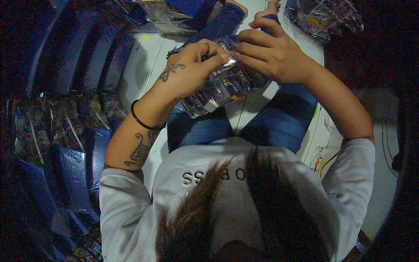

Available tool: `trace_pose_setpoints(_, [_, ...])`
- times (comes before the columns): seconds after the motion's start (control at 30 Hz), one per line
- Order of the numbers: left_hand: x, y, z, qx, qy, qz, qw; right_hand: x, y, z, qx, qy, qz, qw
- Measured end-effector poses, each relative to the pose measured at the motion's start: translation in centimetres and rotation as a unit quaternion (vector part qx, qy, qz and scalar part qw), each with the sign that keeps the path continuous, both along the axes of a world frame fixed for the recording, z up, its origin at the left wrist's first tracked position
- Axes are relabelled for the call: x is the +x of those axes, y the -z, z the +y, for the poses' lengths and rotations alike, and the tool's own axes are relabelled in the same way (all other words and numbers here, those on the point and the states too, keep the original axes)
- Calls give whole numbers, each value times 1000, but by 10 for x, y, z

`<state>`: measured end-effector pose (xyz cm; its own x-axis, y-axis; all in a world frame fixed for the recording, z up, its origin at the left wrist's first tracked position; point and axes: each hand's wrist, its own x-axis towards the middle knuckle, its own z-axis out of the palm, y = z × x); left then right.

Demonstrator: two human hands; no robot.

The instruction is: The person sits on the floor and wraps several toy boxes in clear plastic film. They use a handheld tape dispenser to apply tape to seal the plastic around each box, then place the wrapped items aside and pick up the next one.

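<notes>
A package in clear, shiny plastic wrap (233, 85), printed in dark mixed colours, lies tilted over my lap. My left hand (194, 65) is closed at its upper edge, thumb and forefinger pinching the wrap. My right hand (275, 52) bends over the package's upper right side, its curled fingertips at the plastic close to my left thumb. A dark blue shape (270, 18) shows beside the right forefinger; I cannot tell whether it is held. The fingers partly hide the package's top.
Rows of dark blue packs (70, 52) stand along the left, with more wrapped printed packs (65, 122) below them. Clear-wrapped packs (325, 17) lie at the far right and others (168, 17) at the far left. My jeans-clad legs (279, 115) rest on white floor tiles (144, 56).
</notes>
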<state>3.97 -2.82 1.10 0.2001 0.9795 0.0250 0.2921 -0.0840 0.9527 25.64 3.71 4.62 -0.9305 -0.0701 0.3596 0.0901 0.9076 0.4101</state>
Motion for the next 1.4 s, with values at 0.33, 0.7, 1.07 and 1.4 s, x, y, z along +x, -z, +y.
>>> trace_pose_setpoints(0.33, [12, -14, -15, 372, -37, 390, 842, 0, -25, 26, -150, 37, -123, 980])
trace_pose_setpoints(0.7, [-8, 5, -40, 375, -87, 371, 845, 2, 8, 18, -235, 31, -25, 971])
trace_pose_setpoints(1.07, [13, -24, -30, 352, -24, 342, 871, 1, 4, 5, -243, 35, -24, 969])
trace_pose_setpoints(1.4, [4, 16, 11, -3, -12, 124, 992, 13, 31, -3, -1, 37, 40, 999])
